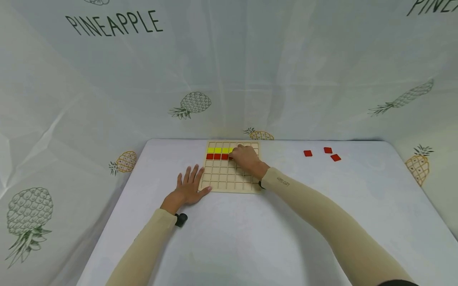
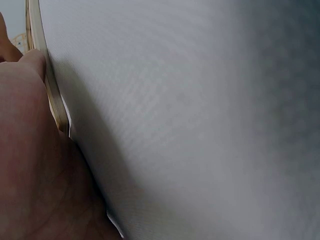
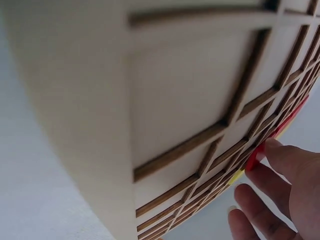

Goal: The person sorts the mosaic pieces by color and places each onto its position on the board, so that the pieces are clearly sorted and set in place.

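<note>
A pale wooden grid board [image 1: 226,178] lies near the table's far edge. Yellow square tiles [image 1: 218,150] form a row in its upper part, with red square tiles [image 1: 217,157] in the row just below. My right hand [image 1: 247,159] is over the board at the right end of these rows, hiding some cells. In the right wrist view, its thumb and index finger pinch a red tile [image 3: 254,157] at the grid, close to a yellow tile [image 3: 236,176]. My left hand [image 1: 189,190] rests with fingers spread at the board's left edge, thumb by the lower left corner.
Three loose red tiles [image 1: 335,157] lie on the white table [image 1: 229,246] to the right of the board. Behind the table hangs a pale cloth [image 1: 229,71] printed with pineapples. A dark band [image 1: 181,219] is on the left wrist.
</note>
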Tool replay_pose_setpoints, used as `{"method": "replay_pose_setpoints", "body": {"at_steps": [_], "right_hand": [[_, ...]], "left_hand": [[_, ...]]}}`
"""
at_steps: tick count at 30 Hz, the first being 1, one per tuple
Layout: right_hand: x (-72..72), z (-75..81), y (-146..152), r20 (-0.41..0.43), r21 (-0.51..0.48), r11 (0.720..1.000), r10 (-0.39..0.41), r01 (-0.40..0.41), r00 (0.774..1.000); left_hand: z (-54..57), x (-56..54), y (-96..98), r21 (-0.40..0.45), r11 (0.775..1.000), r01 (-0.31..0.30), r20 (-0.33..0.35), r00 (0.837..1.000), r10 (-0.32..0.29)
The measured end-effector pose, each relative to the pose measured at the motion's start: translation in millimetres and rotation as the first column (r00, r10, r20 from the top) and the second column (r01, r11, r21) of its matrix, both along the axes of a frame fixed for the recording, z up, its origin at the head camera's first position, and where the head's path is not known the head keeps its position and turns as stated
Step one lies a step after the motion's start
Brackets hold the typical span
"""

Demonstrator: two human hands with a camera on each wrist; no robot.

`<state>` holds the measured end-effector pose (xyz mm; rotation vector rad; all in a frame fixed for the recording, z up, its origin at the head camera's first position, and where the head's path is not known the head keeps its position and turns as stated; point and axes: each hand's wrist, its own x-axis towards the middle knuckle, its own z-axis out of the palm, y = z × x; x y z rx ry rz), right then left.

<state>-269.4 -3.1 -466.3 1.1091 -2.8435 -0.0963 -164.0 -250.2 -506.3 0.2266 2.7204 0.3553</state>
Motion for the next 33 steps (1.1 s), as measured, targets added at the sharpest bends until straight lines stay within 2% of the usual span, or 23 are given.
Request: {"method": "replay_pose_setpoints", "body": {"at_steps": [6, 16, 20, 27, 33], "right_hand": [[7.2, -3.2, 7, 0.011, 0.012, 1.0, -0.012, 0.012, 1.0], [21.0, -3.5, 26, -0.038, -0.049, 0.999, 0.005, -0.007, 0.999], [25.8, 0.5, 42, -0.036, -0.049, 0.999, -0.014, 0.012, 0.999], [33.2, 4.2, 73, -0.051, -0.114, 0.992, -0.06, 0.054, 0.997], [36.7, 0.0, 102, -0.084, -0.173, 0.982, -0.094, 0.078, 0.992]], "left_hand": [[-1.8, -0.8, 3.0, 0.009, 1.0, 0.004, -0.019, 1.0, -0.004], [-4.1, -2.4, 3.9, 0.015, 1.0, 0.005, -0.017, 1.0, -0.005], [-4.5, -3.5, 2.3, 0.019, 1.0, 0.004, -0.022, 1.0, -0.004], [-14.4, -6.5, -3.4, 0.0, 1.0, 0.011, -0.053, 0.999, -0.011], [-9.8, -2.7, -2.3, 0.03, 1.0, 0.002, -0.039, 0.999, -0.001]]}}
